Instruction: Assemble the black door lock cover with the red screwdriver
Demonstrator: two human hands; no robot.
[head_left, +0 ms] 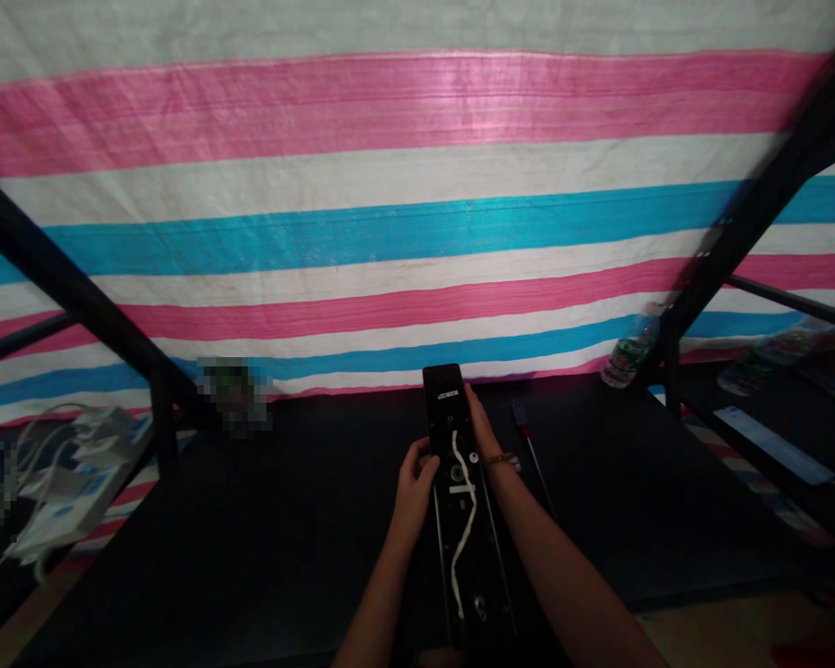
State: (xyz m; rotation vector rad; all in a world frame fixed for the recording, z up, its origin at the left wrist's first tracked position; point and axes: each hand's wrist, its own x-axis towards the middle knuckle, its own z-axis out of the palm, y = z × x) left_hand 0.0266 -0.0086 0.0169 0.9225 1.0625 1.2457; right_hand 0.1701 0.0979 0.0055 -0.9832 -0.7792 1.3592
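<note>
Black casing: a long, narrow device (456, 520) is held at the middle of the black table, its long side pointing away from the person; whether its underside touches the tabletop cannot be told.
White strand: a thin, crooked white cord (463, 540) is seen along the casing's upward face, with small pale labels and a round white spot nearby.
Left hand: the left hand (417, 464) is partly closed around the casing's left edge, the thumb laid at the rim and the fingers curled at the side.
Right hand: the right hand (481, 425) is set along the right edge, only slightly bent; its fingertips are largely hidden. A bracelet (502, 459) is worn at the wrist.
Screwdriver: a screwdriver (521, 422) is laid just right of the right forearm, its shaft directed toward the person.
Tabletop: a dark surface (306, 520) is spread beneath all this.
Back corners: a clear bottle (624, 360) is stood at the right, slightly tilted in view; a pixelated object (237, 394) is placed at the left.
Far left: a white power strip (70, 515) is crowded with plugs and cables.
Backdrop: a striped sheet (417, 232) is hung behind, in pink, blue and white.
</note>
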